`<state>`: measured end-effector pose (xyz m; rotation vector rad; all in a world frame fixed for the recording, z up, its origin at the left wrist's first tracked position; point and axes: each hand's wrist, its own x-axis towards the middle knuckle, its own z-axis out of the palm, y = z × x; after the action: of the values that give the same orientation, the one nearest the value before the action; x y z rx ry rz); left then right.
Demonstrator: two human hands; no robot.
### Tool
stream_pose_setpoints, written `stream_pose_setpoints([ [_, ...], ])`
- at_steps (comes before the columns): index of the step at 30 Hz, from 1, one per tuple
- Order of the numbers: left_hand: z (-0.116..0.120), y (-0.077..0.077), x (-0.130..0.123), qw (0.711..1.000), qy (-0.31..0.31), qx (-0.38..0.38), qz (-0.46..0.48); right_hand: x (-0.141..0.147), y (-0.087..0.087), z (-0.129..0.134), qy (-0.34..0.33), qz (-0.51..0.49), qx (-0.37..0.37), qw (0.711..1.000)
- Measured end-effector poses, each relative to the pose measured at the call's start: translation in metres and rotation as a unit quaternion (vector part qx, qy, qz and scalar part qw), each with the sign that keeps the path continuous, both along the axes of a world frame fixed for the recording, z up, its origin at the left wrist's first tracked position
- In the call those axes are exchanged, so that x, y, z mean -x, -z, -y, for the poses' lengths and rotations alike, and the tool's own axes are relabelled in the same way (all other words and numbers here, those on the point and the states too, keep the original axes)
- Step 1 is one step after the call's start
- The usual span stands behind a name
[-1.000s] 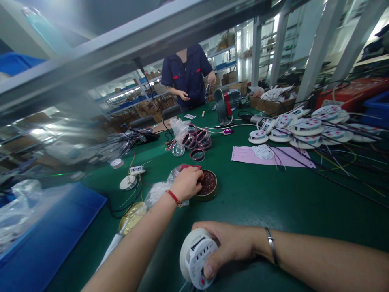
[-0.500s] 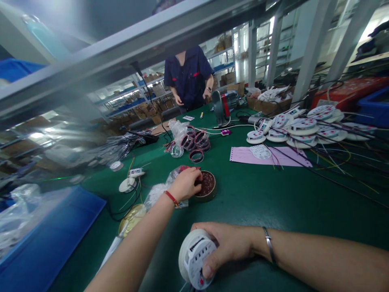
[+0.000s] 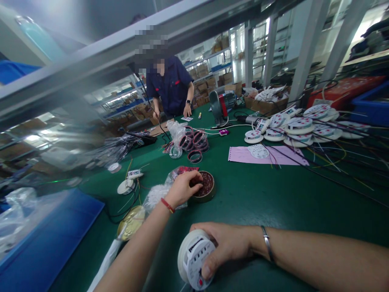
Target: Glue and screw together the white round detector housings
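My right hand (image 3: 223, 245) grips a round white plastic device (image 3: 196, 257) near the front of the green table, thumb on its marked face. That face carries a row of dark slots and a small red spot, and the device is tilted on its edge. Further forward, my left hand (image 3: 184, 188) reaches over the rim of a shallow round tub (image 3: 208, 196) full of small dark reddish-brown pieces. Its thumb and fingers are bent together at the pieces; anything between the tips is too small to make out. A clear plastic bag (image 3: 156, 194) lies beside that hand.
Stacked white round devices (image 3: 299, 127) with trailing wires lie at right, behind a pink sheet (image 3: 237, 156). Pink-edged rings (image 3: 194, 156) are heaped mid-table. A blue bin (image 3: 60, 239) stands left, with a yellowish round lid (image 3: 132, 223) nearby. Across the table stands a person (image 3: 172, 89).
The person across the table has shifted left and leans in, a hand now on the table by a card. My left thumb and fingers shift slightly at the tub; my right hand keeps its grip.
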<state>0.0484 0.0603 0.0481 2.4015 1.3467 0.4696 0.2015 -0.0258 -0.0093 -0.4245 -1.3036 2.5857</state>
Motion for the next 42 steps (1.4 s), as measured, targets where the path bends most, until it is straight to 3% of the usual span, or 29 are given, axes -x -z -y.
stream_pose_setpoints([
  [6, 0.004, 0.002, -0.003, 0.999, -0.012, -0.002, 0.040, 0.000, 0.000, 0.000, -0.001, -0.007, 0.002, 1.000],
  [13, 0.013, 0.008, 0.001, 0.989, -0.019, -0.071, 0.132, -0.002, -0.001, 0.001, 0.014, -0.013, 0.005, 1.000],
  [18, 0.040, 0.009, 0.009, 0.949, -0.066, -0.014, 0.308, -0.004, -0.007, 0.000, 0.032, -0.021, 0.012, 0.999],
  [24, 0.078, 0.009, 0.024, 0.889, -0.087, 0.054, 0.447, -0.009, -0.016, -0.001, 0.045, -0.015, -0.025, 0.999],
  [27, 0.092, 0.009, 0.032, 0.863, -0.096, 0.080, 0.489, -0.009, -0.019, 0.000, 0.066, -0.029, -0.039, 0.997],
  [32, 0.108, 0.004, 0.044, 0.853, -0.096, 0.087, 0.505, -0.010, -0.022, 0.003, 0.128, -0.032, -0.086, 0.987],
  [36, 0.120, -0.004, 0.044, 0.854, -0.103, 0.072, 0.505, -0.014, -0.032, 0.008, 0.232, 0.007, -0.215, 0.949],
  [42, 0.137, -0.012, 0.038, 0.864, -0.104, 0.107, 0.481, -0.013, -0.040, 0.025, 0.326, 0.052, -0.409, 0.851],
])
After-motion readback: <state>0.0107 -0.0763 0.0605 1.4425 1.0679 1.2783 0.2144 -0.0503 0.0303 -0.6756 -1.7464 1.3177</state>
